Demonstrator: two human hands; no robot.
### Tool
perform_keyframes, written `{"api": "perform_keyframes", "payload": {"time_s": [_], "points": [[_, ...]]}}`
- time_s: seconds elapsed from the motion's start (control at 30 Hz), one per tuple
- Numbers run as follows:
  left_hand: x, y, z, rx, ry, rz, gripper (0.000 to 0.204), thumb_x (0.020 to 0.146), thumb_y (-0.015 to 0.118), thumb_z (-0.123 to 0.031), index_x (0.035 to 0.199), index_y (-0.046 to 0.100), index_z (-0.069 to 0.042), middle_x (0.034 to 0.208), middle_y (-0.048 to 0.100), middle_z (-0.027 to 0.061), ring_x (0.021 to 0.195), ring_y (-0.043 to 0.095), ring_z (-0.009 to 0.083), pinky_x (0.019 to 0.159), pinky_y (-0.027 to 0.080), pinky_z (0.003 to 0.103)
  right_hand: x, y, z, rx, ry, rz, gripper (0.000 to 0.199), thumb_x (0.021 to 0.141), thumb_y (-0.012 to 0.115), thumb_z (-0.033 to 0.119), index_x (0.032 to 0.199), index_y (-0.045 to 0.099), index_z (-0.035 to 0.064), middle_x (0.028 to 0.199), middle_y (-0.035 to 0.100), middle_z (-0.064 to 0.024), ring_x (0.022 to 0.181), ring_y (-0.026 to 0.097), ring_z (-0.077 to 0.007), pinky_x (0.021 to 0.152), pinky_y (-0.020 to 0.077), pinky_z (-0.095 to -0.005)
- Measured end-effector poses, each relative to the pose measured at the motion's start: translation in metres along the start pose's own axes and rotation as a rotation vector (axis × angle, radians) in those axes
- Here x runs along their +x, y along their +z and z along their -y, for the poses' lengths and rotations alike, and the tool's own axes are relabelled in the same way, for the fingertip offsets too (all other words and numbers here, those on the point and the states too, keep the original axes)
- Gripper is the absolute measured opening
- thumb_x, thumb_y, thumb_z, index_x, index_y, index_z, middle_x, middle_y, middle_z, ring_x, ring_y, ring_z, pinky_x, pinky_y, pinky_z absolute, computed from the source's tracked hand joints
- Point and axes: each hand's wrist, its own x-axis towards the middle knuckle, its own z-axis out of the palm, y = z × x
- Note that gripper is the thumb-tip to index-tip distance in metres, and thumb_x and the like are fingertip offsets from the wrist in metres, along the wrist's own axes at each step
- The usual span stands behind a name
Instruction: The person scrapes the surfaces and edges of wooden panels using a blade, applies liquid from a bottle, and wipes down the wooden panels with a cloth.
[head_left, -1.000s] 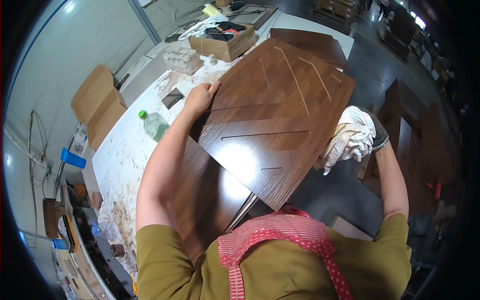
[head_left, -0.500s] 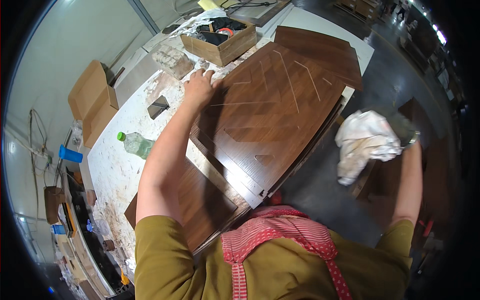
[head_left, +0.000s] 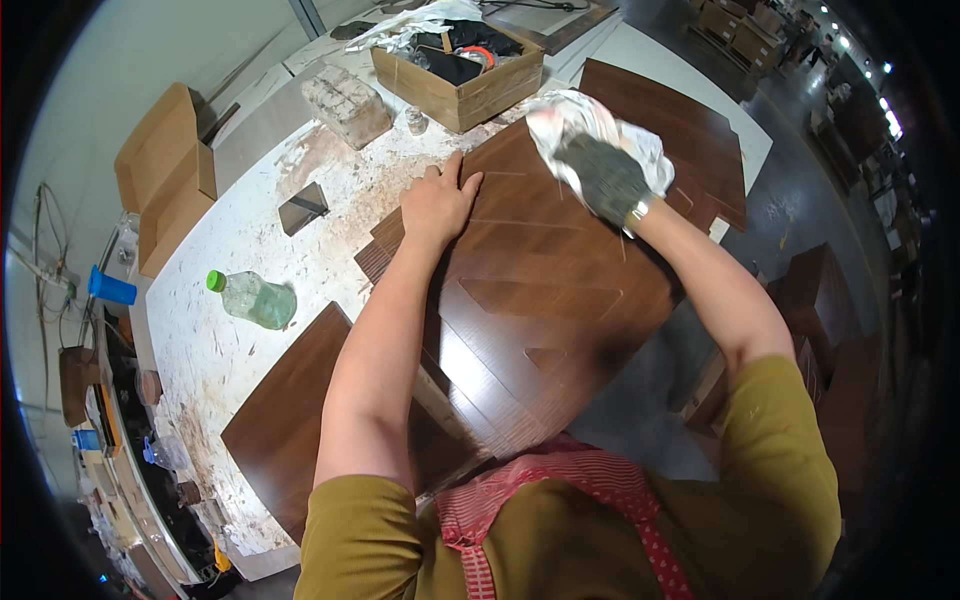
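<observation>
I see the big white worktable [head_left: 200, 350], its top stained and scratched. On it lies the dark brown wooden panel [head_left: 540, 290], the largest thing in front of me, with thin grooves cut in its glossy face; its near corner reaches past the table edge toward my body. A second dark panel [head_left: 280, 430] lies lower left, partly under the first one, and a third dark panel [head_left: 690, 130] lies at the far right corner of the table.

At the far edge stands an open wooden box [head_left: 460, 75] with dark things and crumpled plastic inside. Left of it is a rough grey block [head_left: 345, 105], and beyond the table's left edge stands an open cardboard box [head_left: 165, 175].

My left hand [head_left: 440, 205] is bare and lies flat on the left corner of the top panel, fingers spread, gripping nothing, only pressing down. My right hand [head_left: 600, 175] wears a dark glove and is closed on a white cloth [head_left: 590, 125], which it presses onto the far part of the same panel.

A clear plastic bottle with a green cap [head_left: 250, 298] lies on its side on the table, well apart from my left arm. A small dark wood piece [head_left: 300, 208] lies between the bottle and the grey block.
</observation>
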Motion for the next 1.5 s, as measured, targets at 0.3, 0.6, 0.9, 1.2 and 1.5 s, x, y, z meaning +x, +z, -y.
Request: {"api": "perform_keyframes", "payload": {"time_s": [0.3, 0.6, 0.9, 1.2, 1.5], "points": [[0.007, 0.007, -0.015, -0.030, 0.054, -0.042, 0.054, 0.092, 0.042, -0.053, 0.134, 0.047, -0.019, 0.109, 0.062, 0.0142, 0.099, 0.060, 0.0323, 0.083, 0.046, 0.049, -0.012, 0.012, -0.039, -0.143, -0.132, -0.330, 0.047, 0.080, 0.055, 0.012, 0.127, 0.052, 0.0109, 0.120, 0.058, -0.0147, 0.107, 0.057, -0.0290, 0.090, 0.0454, -0.0371], [0.004, 0.002, -0.006, -0.079, 0.112, -0.026, 0.053, 0.092, 0.043, -0.052, 0.131, 0.048, -0.016, 0.110, 0.062, 0.0150, 0.098, 0.061, 0.0329, 0.082, 0.047, 0.048, -0.023, -0.073, -0.089, 0.078, -0.360, -0.143, 0.034, 0.082, 0.056, 0.019, 0.114, 0.058, 0.0082, 0.103, 0.060, -0.0177, 0.095, 0.056, -0.0356, 0.085, 0.0460, -0.0393], [0.006, -0.002, 0.008, -0.041, 0.099, 0.023, 0.054, 0.090, 0.047, -0.051, 0.128, 0.049, -0.013, 0.119, 0.057, 0.0150, 0.109, 0.055, 0.0323, 0.088, 0.044, 0.050, -0.032, -0.045, -0.089, 0.538, -0.251, 0.014, 0.030, 0.088, 0.054, 0.021, 0.113, 0.061, 0.0063, 0.113, 0.062, -0.0151, 0.106, 0.058, -0.0307, 0.098, 0.0406, -0.0353], [0.068, 0.006, -0.103, -0.081, 0.173, 0.093, 0.072, 0.069, 0.071, -0.056, 0.128, 0.053, -0.018, 0.135, 0.044, 0.0112, 0.127, 0.041, 0.0327, 0.098, 0.040, 0.047, -0.048, 0.047, -0.131, 0.376, 0.434, -0.588, 0.046, 0.083, 0.042, 0.000, 0.126, 0.052, 0.0115, 0.126, 0.053, -0.0185, 0.116, 0.050, -0.0349, 0.100, 0.0397, -0.0401], [0.094, 0.000, -0.115, -0.032, 0.150, 0.304, 0.071, 0.064, 0.076, -0.057, 0.116, 0.058, -0.013, 0.129, 0.041, 0.0170, 0.116, 0.042, 0.0419, 0.096, 0.041, 0.046, -0.053, 0.050, -0.132, 0.314, 0.263, -0.681, 0.047, 0.081, 0.051, 0.003, 0.127, 0.051, 0.0109, 0.122, 0.055, -0.0145, 0.114, 0.050, -0.0327, 0.100, 0.0394, -0.0387]]}}
